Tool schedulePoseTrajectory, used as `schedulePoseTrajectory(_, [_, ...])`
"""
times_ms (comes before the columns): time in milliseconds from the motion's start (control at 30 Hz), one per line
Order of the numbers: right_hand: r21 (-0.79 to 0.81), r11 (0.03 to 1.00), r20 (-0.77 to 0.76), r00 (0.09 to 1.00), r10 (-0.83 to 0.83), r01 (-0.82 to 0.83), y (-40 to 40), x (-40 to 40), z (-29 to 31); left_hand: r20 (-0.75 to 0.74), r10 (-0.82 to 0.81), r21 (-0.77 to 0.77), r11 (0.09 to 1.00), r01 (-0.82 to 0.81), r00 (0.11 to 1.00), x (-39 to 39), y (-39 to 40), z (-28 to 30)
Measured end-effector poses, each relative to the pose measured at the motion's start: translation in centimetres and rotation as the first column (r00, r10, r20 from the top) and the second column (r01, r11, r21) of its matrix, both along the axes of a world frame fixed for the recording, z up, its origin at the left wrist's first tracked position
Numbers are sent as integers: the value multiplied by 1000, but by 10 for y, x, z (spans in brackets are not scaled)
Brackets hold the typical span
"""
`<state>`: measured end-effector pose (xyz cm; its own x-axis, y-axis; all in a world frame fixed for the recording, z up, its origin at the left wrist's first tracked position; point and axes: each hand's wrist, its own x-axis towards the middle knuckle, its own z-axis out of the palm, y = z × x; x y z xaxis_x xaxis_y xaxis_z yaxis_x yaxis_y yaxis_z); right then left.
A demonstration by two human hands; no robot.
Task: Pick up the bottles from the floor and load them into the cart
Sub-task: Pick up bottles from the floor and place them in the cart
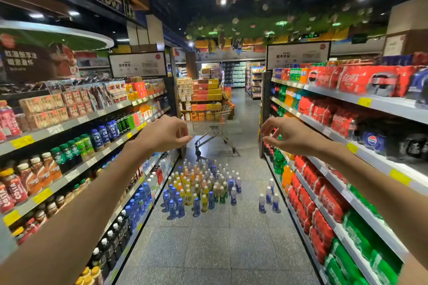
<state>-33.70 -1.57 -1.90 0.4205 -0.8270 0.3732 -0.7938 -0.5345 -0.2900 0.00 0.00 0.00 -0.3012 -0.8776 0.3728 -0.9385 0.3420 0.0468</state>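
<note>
likely full and fairly heavy, the slick plastic bottles (199, 188) at lower centre want neck grips, while the left hand (163, 134) and right hand (288, 135) hang loosely curled and empty, short of the cart (212, 122).

Your left hand (162, 133) and right hand (288, 135) hang mid-frame, fingers loosely curled, holding nothing. Below them, bottles (199, 186) stand clustered on the floor (220, 245); the cart (212, 122) sits beyond, at centre frame.
</note>
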Motion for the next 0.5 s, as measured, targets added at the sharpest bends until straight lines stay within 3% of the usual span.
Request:
schedulePoseTrajectory(333, [22, 998, 12, 998, -54, 54, -175, 33, -1, 19, 62, -26, 998, -61, 998, 31, -184, -11])
schedulePoseTrajectory(500, [-41, 997, 15, 998, -67, 68, -268, 45, 6, 16, 48, -36, 998, -47, 999, 43, -283, -4])
